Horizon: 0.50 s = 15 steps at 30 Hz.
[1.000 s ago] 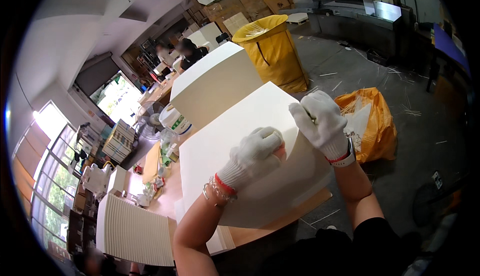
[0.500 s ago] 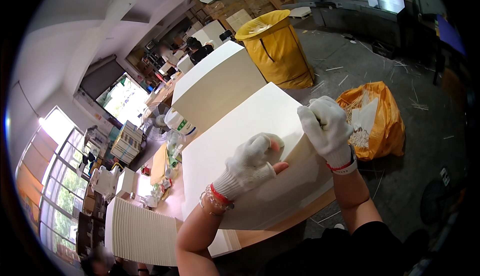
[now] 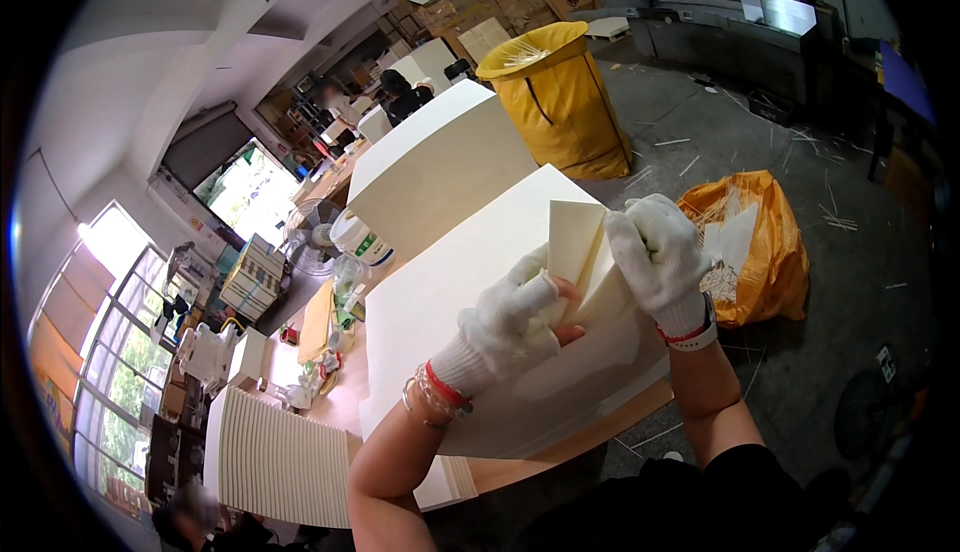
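Observation:
A tall stack of large white paper sheets [image 3: 450, 297] lies before me on the table. At its right edge, a corner flap of white paper [image 3: 574, 237] is bent upward between my hands. My left hand [image 3: 510, 322], in a white glove with bare thumb and finger tips, curls at the near edge of that flap, the sheet between the tips. My right hand [image 3: 660, 257], fully gloved, is closed in a fist at the stack's right corner, gripping the paper's edge; its fingertips are hidden.
Behind stands another tall paper stack [image 3: 430, 162]. Ribbed paper bundles [image 3: 285, 457] are at the lower left. A white tub [image 3: 360, 239] and a fan [image 3: 312, 237] stand left. Yellow bag [image 3: 555, 102] and orange bag [image 3: 780, 252] of paper strips sit right. Other people are nearby.
The corner of paper has lifted and bent up between my hands. My left hand has shifted slightly right to its edge; my right fist has stayed at the corner.

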Each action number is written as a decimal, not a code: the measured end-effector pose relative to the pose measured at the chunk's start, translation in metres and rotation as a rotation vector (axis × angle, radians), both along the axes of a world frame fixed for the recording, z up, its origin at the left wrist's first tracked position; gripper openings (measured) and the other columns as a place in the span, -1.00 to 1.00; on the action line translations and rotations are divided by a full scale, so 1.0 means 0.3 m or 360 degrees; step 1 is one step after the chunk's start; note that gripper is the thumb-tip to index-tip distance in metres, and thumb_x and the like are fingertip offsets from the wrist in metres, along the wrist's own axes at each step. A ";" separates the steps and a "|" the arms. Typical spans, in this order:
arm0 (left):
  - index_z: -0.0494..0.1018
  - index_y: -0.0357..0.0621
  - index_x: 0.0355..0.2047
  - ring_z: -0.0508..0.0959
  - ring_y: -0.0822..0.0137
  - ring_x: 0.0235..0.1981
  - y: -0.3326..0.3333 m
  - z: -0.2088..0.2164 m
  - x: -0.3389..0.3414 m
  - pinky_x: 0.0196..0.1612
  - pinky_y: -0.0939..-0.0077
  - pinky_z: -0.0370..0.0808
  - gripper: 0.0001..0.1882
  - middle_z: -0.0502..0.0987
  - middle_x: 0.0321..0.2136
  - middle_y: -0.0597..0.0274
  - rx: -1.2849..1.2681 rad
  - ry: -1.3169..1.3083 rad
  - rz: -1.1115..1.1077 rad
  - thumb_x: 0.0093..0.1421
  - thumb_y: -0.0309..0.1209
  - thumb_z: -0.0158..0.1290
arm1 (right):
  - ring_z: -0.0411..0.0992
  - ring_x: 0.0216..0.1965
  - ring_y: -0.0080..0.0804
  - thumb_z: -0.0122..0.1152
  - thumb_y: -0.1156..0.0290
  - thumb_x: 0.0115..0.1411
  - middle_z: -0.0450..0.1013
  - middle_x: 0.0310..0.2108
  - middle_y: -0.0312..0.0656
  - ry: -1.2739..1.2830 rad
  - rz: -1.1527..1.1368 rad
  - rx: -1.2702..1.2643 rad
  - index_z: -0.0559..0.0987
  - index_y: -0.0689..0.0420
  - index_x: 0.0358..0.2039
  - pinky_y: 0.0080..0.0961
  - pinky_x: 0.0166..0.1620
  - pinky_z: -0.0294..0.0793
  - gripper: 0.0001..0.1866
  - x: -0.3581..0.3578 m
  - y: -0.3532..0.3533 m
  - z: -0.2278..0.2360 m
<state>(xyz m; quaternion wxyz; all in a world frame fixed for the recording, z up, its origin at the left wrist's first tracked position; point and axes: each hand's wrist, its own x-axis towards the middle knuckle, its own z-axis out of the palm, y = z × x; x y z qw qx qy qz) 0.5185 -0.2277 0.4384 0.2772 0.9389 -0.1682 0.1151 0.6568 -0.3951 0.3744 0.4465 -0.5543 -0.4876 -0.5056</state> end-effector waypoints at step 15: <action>0.51 -0.12 -0.07 0.47 0.01 0.09 -0.004 -0.003 0.013 0.09 0.35 0.43 -0.50 0.40 0.13 -0.02 0.0039 -0.0074 -0.0097 -0.07 -0.55 0.38 | 0.33 -0.50 -0.29 0.33 0.59 -0.10 0.27 -0.52 -0.19 0.0019 -0.0014 -0.0038 0.49 0.27 -0.14 -0.40 -0.44 0.37 -0.57 -0.007 -0.002 0.010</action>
